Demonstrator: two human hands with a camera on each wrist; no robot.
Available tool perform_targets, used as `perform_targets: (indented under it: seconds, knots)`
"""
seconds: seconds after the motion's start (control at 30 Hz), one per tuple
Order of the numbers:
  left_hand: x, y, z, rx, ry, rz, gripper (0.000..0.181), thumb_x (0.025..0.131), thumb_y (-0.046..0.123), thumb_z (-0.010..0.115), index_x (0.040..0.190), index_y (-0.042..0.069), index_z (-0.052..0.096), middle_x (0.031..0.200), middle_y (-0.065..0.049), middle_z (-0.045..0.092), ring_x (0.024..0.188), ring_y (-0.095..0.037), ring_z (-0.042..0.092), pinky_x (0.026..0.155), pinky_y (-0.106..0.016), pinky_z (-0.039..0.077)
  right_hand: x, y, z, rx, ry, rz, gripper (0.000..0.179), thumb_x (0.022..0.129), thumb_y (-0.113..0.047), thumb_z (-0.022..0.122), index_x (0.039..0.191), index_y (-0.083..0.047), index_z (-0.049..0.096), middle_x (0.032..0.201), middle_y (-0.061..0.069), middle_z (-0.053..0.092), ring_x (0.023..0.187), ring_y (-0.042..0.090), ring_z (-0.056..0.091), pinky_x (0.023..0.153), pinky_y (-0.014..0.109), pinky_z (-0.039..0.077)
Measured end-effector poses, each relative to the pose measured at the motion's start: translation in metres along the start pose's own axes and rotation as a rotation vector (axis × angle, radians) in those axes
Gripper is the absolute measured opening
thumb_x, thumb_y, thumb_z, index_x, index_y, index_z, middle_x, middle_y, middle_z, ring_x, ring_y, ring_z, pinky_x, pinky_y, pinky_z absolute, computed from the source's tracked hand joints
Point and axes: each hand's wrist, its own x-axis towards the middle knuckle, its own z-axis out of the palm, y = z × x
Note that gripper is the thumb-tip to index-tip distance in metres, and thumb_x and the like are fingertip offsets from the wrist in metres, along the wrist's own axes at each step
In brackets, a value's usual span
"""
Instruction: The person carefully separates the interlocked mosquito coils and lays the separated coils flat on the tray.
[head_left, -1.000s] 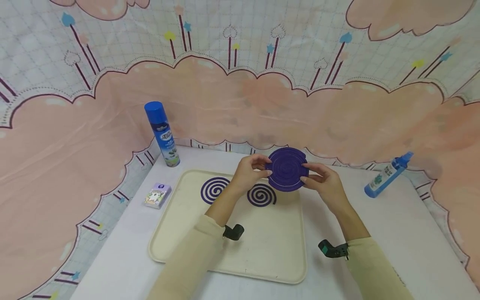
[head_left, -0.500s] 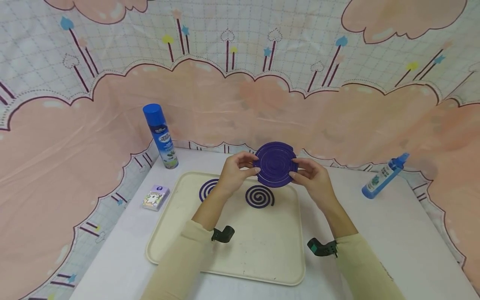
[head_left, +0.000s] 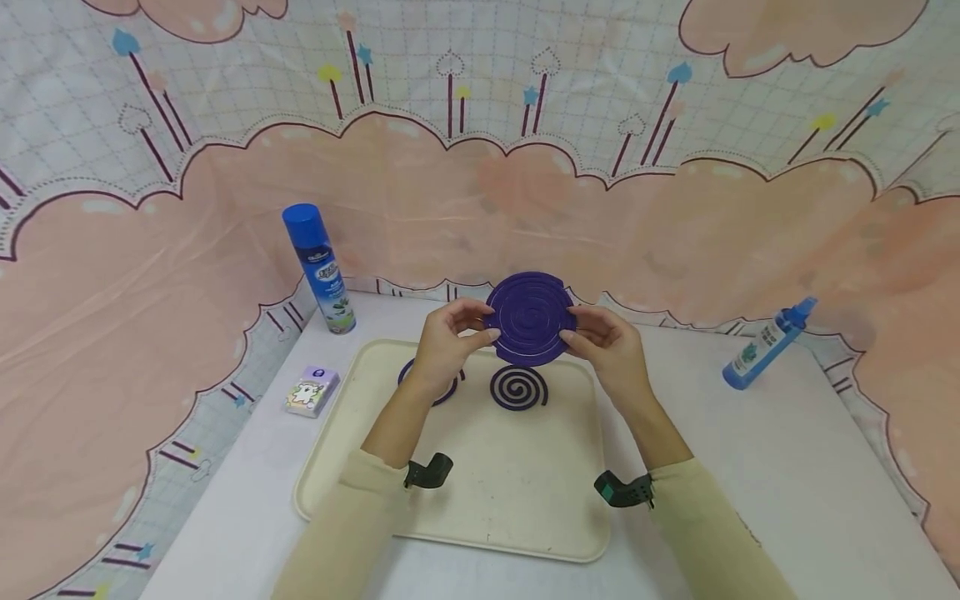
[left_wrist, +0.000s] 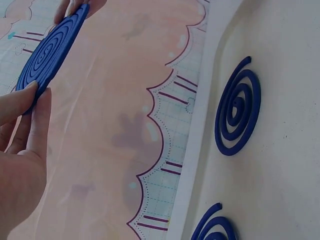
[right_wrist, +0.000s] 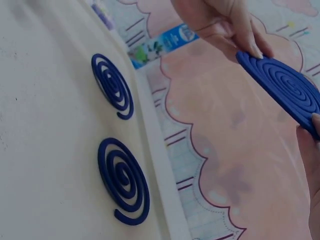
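A round, tightly nested disc of dark blue-purple mosquito coils (head_left: 530, 318) is held up above the far edge of the cream tray (head_left: 517, 483). At its left edge, my left hand (head_left: 442, 348) pinches it between thumb and fingers. My right hand (head_left: 621, 354) grips the opposite edge the same way. The disc is tilted so its spiral face shows in every view. Below it on the tray lies a loose single coil (head_left: 519, 388). A second loose coil (right_wrist: 112, 82) lies farther left, partly covered by my left hand in the head view.
A blue aerosol can (head_left: 327, 279) stands at the back left of the white table (head_left: 720, 433). In front of it is a small purple-and-white box (head_left: 312, 392). At the right stands a blue spray bottle (head_left: 765, 348). A printed cloth (head_left: 480, 217) hangs behind the table.
Both hands have carried the nested disc leftward and slightly up, keeping hold of it at both edges. The loose coils stay on the tray; the left one is still partly covered.
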Motion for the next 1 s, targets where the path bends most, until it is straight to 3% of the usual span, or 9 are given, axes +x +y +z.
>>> perform_targets:
  seconds: [0.23, 0.47, 0.7, 1.0]
  knots:
    - [-0.008, -0.002, -0.007, 0.002, 0.019, 0.037, 0.032, 0.085, -0.008, 0.076, 0.115, -0.006, 0.066, 0.108, -0.008, 0.068, 0.090, -0.006, 0.065, 0.079, -0.019, 0.061, -0.004, 0.002, 0.009, 0.031, -0.037, 0.041, 0.047, 0.090, 0.010, 0.069, 0.134, 0.007, 0.055, 0.106, -0.013, 0.072, 0.088, 0.001, 0.071, 0.079, 0.023, 0.063]
    - [-0.014, -0.006, -0.013, 0.018, -0.019, -0.011, 0.032, 0.088, -0.006, 0.073, 0.119, -0.004, 0.066, 0.113, -0.018, 0.068, 0.092, -0.006, 0.067, 0.079, -0.023, 0.063, -0.008, 0.004, 0.012, 0.017, -0.065, 0.052, 0.045, 0.092, 0.008, 0.067, 0.136, 0.007, 0.054, 0.105, -0.012, 0.071, 0.088, 0.003, 0.070, 0.080, 0.025, 0.063]
    - [-0.014, -0.005, -0.017, 0.050, -0.048, -0.009, 0.023, 0.091, -0.007, 0.069, 0.114, -0.007, 0.068, 0.114, -0.023, 0.068, 0.100, -0.020, 0.071, 0.083, -0.027, 0.064, -0.009, 0.004, 0.010, -0.058, -0.081, 0.039, 0.043, 0.093, 0.007, 0.067, 0.135, 0.006, 0.057, 0.107, -0.015, 0.070, 0.088, 0.002, 0.069, 0.078, 0.024, 0.063]
    - [-0.014, -0.007, -0.018, 0.019, -0.078, -0.048, 0.018, 0.091, -0.006, 0.070, 0.109, -0.010, 0.069, 0.102, -0.012, 0.068, 0.082, -0.005, 0.070, 0.078, -0.028, 0.065, -0.011, 0.003, 0.007, -0.115, -0.087, 0.035, 0.041, 0.094, 0.001, 0.069, 0.134, 0.000, 0.061, 0.112, -0.015, 0.070, 0.092, 0.006, 0.070, 0.079, 0.025, 0.064]
